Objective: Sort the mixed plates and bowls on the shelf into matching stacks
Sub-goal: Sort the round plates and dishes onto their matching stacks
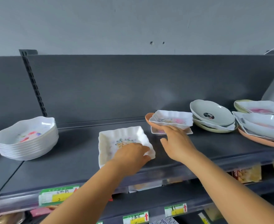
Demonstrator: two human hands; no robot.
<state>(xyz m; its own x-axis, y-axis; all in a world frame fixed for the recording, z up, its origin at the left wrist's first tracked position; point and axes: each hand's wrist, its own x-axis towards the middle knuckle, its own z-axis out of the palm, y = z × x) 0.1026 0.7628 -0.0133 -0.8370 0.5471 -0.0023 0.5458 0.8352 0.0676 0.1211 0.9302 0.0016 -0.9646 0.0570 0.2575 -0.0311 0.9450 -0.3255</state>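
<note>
Sorting partly done: one matched stack stands, mixed piles are left.

Head view: a stack of white wavy bowls [26, 139] is already set toward the left end of the shelf [71, 160]. A square dish [123, 141] lies near the front edge at mid-shelf and is pinched at its right corner by the left hand [131, 155]. A second square dish [171, 119] is gripped at its near rim by the right hand [177, 141], above an orange plate [149, 118] and another small dish. At the right end, round plates [212, 115] and square dishes are piled together unsorted, so most of the matching is judged to remain.
</note>
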